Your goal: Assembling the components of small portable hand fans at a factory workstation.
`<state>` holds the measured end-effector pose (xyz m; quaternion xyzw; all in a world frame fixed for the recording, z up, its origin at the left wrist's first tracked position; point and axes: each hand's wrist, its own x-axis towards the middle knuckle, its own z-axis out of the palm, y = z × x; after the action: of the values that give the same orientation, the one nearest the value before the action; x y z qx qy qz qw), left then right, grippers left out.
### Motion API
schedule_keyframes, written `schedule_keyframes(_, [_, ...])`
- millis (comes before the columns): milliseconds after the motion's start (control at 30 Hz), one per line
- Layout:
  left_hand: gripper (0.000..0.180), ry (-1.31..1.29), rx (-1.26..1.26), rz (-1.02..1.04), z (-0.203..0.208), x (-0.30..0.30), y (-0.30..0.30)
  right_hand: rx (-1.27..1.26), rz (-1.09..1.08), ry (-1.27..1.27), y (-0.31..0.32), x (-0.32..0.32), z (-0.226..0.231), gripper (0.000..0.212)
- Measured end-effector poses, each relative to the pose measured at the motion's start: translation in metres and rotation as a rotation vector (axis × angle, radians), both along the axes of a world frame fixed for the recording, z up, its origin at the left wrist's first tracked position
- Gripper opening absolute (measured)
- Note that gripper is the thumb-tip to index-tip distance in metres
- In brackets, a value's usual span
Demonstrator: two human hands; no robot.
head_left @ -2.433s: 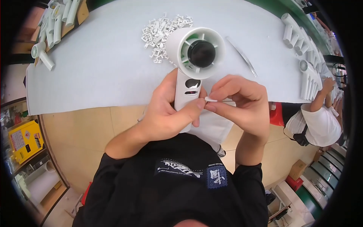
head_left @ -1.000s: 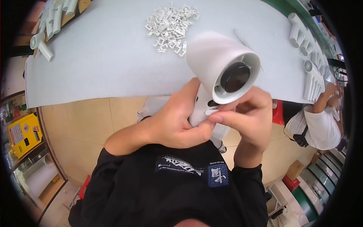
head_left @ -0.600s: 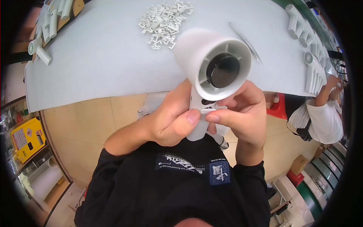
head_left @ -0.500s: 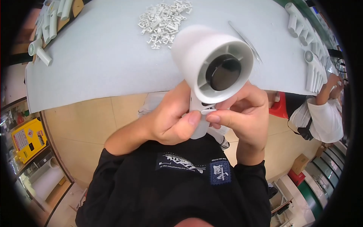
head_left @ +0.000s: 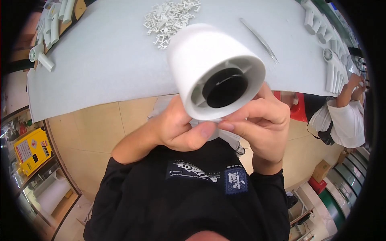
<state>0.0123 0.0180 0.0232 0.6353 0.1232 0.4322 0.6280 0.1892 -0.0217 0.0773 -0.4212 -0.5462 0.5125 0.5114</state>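
A white hair dryer point(head_left: 201, 52) is held up in front of my chest, its open round end with a black disc inside tilted toward me. My left hand point(head_left: 177, 126) wraps round its handle, with the thumb pressed on the front just below the barrel. The thumb and forefinger of my right hand point(head_left: 263, 122) pinch together at that same spot, against a small white plastic part point(head_left: 217, 120) that is mostly hidden by the fingertips and the barrel's rim. Most of the handle is covered by my hands.
On the pale table point(head_left: 100, 60) lie a pile of small white plastic parts point(head_left: 167, 20) and metal tweezers point(head_left: 259, 40). More hair dryers stand at the left edge point(head_left: 42, 56) and along the right edge point(head_left: 335, 72). At the right a person in white point(head_left: 348, 124) is close to the table.
The hair dryer has tipped, its barrel dropping lower and to the left, so the handle and small white part are more hidden. Both hands keep their grip.
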Motion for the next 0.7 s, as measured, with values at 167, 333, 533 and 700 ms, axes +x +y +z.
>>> schedule_keyframes(167, [0.035,-0.050,-0.119,-0.144,0.006,0.001,0.003,-0.173,0.006,0.104,-0.003,0.001,0.001,0.015])
schedule_keyframes(333, [0.049,-0.091,-0.343,-0.274,0.007,0.004,-0.002,-0.297,0.045,0.262,0.000,0.001,-0.001,0.010])
schedule_keyframes(533, [0.047,-0.065,-0.380,-0.229,0.006,0.003,0.001,-0.278,0.020,0.285,0.001,-0.003,-0.005,0.009])
schedule_keyframes(700, [0.043,0.046,-0.164,-0.196,0.004,0.000,0.001,-0.355,0.033,0.424,-0.003,-0.004,-0.010,0.013])
